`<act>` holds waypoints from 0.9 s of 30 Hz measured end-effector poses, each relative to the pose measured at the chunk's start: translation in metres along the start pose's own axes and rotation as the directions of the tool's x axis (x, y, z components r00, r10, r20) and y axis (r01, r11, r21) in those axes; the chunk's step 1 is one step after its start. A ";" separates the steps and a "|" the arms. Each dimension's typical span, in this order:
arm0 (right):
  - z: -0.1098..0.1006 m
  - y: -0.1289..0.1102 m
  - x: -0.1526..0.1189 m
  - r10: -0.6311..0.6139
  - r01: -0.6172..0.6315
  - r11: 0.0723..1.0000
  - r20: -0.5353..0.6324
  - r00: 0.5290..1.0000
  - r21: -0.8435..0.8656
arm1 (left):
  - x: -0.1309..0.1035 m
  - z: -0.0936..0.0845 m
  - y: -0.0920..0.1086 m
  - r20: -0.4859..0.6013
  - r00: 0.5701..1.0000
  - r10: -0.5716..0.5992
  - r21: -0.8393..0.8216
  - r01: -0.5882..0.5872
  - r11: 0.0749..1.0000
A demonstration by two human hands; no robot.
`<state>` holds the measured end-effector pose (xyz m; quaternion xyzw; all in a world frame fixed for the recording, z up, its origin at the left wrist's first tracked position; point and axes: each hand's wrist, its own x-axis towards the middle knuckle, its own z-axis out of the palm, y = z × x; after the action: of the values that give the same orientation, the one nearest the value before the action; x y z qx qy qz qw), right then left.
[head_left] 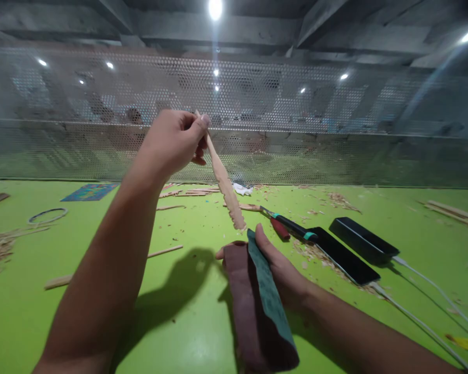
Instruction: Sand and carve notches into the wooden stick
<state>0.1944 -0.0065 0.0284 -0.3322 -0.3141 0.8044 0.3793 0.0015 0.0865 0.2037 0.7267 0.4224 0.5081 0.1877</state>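
Note:
Pinched in the fingers of my left hand (pixel 179 140) is the thin upper end of a carved wooden stick (pixel 224 182). It slants down to the right, and its wider lower part has notched, wavy edges. My right hand (pixel 283 265) grips a folded sheet of sandpaper (pixel 244 301), brown on one face and green on the other. The thumb presses on the green side, and fingertips show at the left edge. The stick's lower end hangs just above the sandpaper's top fold; whether they touch I cannot tell.
Right of my hands lie a black-handled knife (pixel 288 224), a phone (pixel 345 257) and a black power bank (pixel 362 239) with white cables. Wood shavings (pixel 0 252), a tape ring (pixel 48 215) and thin sticks (pixel 166 251) are scattered about. A perforated metal screen (pixel 296 119) borders the green table (pixel 187 332).

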 end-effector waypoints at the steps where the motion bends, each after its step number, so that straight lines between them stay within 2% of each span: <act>1: 0.000 -0.002 0.001 0.009 -0.009 1.000 -0.028 1.000 0.010 | 0.000 0.000 0.000 0.007 1.000 -0.007 0.010 0.007 1.000; 6: -0.006 -0.005 0.008 -0.052 0.045 0.997 -0.130 0.990 -0.058 | 0.004 0.007 -0.008 0.176 0.983 -0.048 0.086 0.033 0.996; 8: -0.008 -0.005 0.009 -0.099 0.091 0.985 -0.051 0.994 -0.145 | 0.006 0.012 -0.011 0.227 0.972 -0.060 0.122 0.033 0.992; 11: -0.009 -0.005 0.009 -0.139 0.171 0.944 0.129 0.982 -0.281 | 0.007 0.017 -0.013 0.237 0.968 -0.081 0.146 0.047 0.988; 14: -0.008 -0.007 0.007 -0.156 0.203 0.924 0.167 0.974 -0.324 | 0.007 0.018 -0.015 0.237 0.967 -0.090 0.147 0.056 0.988; 20: -0.010 -0.010 0.007 -0.179 0.211 0.911 0.122 0.976 -0.354 | 0.008 0.017 -0.018 0.239 0.966 -0.097 0.148 0.062 0.987; 27: -0.011 -0.009 0.010 -0.320 0.263 0.873 -0.076 0.944 -0.412 | 0.009 0.021 -0.017 0.186 0.976 -0.112 0.107 0.093 0.990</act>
<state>0.2012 0.0092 0.0257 -0.4071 -0.4891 0.6318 0.4425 0.0145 0.1071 0.1879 0.7578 0.4635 0.4044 0.2177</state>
